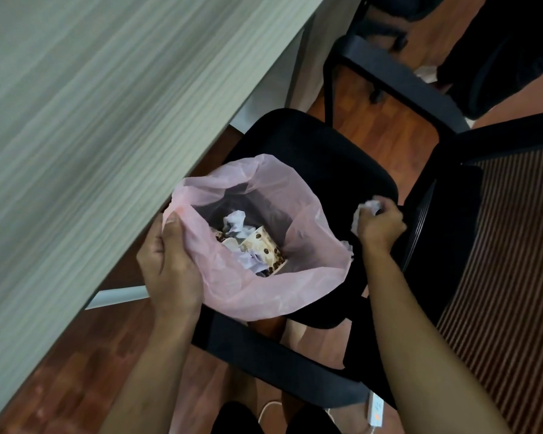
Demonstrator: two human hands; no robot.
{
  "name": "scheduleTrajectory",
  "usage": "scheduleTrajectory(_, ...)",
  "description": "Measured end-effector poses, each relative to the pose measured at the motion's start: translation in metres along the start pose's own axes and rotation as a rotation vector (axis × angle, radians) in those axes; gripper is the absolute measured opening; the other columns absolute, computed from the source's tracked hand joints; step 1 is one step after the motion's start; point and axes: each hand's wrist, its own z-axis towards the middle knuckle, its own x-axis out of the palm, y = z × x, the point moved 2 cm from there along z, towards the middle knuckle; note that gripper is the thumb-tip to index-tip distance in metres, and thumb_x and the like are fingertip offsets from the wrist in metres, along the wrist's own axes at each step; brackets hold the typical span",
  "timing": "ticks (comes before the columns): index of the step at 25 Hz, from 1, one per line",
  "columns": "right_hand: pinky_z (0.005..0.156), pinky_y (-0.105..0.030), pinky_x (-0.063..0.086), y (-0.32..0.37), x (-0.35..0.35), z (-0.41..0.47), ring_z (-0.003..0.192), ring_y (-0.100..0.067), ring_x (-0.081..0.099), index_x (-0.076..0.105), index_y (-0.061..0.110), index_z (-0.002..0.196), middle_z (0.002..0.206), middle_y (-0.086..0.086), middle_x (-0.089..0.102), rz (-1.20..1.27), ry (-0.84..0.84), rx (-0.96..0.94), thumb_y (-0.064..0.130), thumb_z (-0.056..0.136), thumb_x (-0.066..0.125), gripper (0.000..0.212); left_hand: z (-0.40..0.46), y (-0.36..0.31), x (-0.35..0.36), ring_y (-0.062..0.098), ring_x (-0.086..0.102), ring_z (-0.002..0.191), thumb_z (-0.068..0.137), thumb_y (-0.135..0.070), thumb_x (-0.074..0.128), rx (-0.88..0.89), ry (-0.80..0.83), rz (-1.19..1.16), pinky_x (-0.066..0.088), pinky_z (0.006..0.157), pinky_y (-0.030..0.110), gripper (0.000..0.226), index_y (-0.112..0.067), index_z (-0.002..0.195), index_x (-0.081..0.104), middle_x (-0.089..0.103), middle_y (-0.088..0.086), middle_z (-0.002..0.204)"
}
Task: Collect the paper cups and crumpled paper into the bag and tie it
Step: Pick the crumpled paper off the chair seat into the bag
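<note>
A pink plastic bag [279, 289] stands open on the black seat of an office chair [336, 158]. Inside it lie paper cups [264, 250] printed with coffee beans and pieces of crumpled white paper [235, 222]. My left hand [170, 267] grips the bag's left rim, thumb inside the opening. My right hand [380, 225] is to the right of the bag, over the seat's right edge, and holds a wad of crumpled white paper [365, 209]. Another bit of white paper [347, 245] shows just past the bag's right rim.
A grey wood-grain desk [91, 120] fills the left, its edge right beside the bag. The chair's black armrests [389, 79] and striped mesh back [508, 277] close in the right. A white power strip [375, 411] and cable lie on the wooden floor [76, 386].
</note>
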Motion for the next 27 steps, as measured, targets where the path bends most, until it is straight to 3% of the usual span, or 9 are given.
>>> scheduleTrajectory(3,0.082,-0.017,0.051,0.074,-0.054,-0.039,0.093,-0.012,0.068,0.071,0.021,0.110,0.100,0.001,0.072,0.310,-0.035,-0.264,0.019,0.082,0.068,0.028,-0.005,-0.006,-0.002,-0.008,0.063,0.084,0.101,-0.021,0.043,-0.028,-0.012,0.024,0.047,0.076,0.012,0.025,-0.018,0.098,0.068,0.071,-0.023,0.081)
scheduleTrajectory(6,0.080,-0.017,0.054,0.133,-0.079,-0.107,0.093,-0.001,0.068,0.068,0.028,0.108,0.105,0.007,0.071,0.512,0.288,-0.427,0.011,0.082,0.073,0.032,-0.011,-0.016,-0.003,-0.011,0.064,0.081,0.105,-0.016,0.041,-0.061,-0.004,0.037,0.047,0.072,0.010,0.031,-0.031,0.092,0.065,0.070,-0.029,0.080)
scheduleTrajectory(11,0.075,-0.019,0.050,0.125,-0.042,-0.165,0.084,0.005,0.058,0.064,0.024,0.125,0.109,0.009,0.067,-0.086,0.982,-0.604,0.032,0.076,0.082,0.053,-0.013,-0.010,-0.010,0.000,0.066,0.084,0.101,-0.025,0.043,-0.071,-0.017,0.041,0.050,0.076,0.019,0.026,-0.020,0.101,0.069,0.073,-0.017,0.083)
scheduleTrajectory(13,0.072,-0.010,0.046,0.119,-0.047,-0.151,0.081,0.015,0.057,0.067,0.028,0.118,0.101,0.018,0.066,0.045,0.878,-0.571,0.029,0.082,0.077,0.038,-0.014,-0.007,-0.012,0.006,0.066,0.086,0.099,-0.029,0.043,-0.072,-0.021,0.054,0.051,0.077,0.024,0.030,-0.015,0.103,0.070,0.072,-0.011,0.086)
scheduleTrajectory(17,0.079,-0.013,0.049,0.075,-0.064,-0.074,0.078,0.004,0.063,0.073,0.023,0.100,0.091,0.011,0.069,0.201,0.173,-0.264,0.027,0.088,0.065,0.015,-0.015,-0.005,-0.013,-0.003,0.061,0.074,0.099,-0.028,0.043,-0.076,-0.039,0.074,0.047,0.069,0.016,0.028,-0.015,0.094,0.068,0.068,-0.020,0.073)
scheduleTrajectory(19,0.090,-0.027,0.051,0.029,-0.039,-0.039,0.091,-0.009,0.067,0.070,0.022,0.107,0.100,0.004,0.071,0.036,0.216,0.006,0.033,0.086,0.066,0.024,-0.015,-0.006,-0.012,-0.005,0.058,0.069,0.099,-0.028,0.043,-0.067,-0.039,0.082,0.045,0.066,0.015,0.028,-0.015,0.090,0.066,0.066,-0.023,0.068)
scheduleTrajectory(22,0.101,-0.037,0.048,-0.021,0.008,-0.028,0.119,-0.029,0.059,0.058,0.017,0.131,0.130,-0.008,0.061,-0.146,0.511,0.200,0.035,0.082,0.073,0.054,-0.015,-0.005,-0.010,-0.001,0.058,0.070,0.098,-0.029,0.043,-0.052,-0.021,0.064,0.046,0.066,0.017,0.027,-0.025,0.084,0.066,0.065,-0.020,0.068)
scheduleTrajectory(24,0.103,-0.033,0.045,-0.038,0.029,-0.032,0.120,-0.033,0.056,0.057,0.013,0.133,0.133,-0.012,0.057,-0.183,0.577,0.201,0.021,0.087,0.068,0.048,-0.014,-0.004,-0.009,-0.001,0.059,0.071,0.098,-0.028,0.043,-0.047,-0.015,0.053,0.046,0.067,0.016,0.026,-0.027,0.085,0.066,0.065,-0.021,0.069)
scheduleTrajectory(27,0.099,-0.032,0.047,-0.058,0.041,-0.035,0.112,-0.037,0.059,0.067,0.007,0.116,0.131,-0.018,0.056,-0.090,0.471,0.274,0.007,0.088,0.054,0.031,-0.014,-0.003,-0.010,-0.002,0.058,0.069,0.097,-0.029,0.043,-0.047,-0.019,0.055,0.045,0.066,0.016,0.026,-0.024,0.084,0.066,0.064,-0.022,0.067)
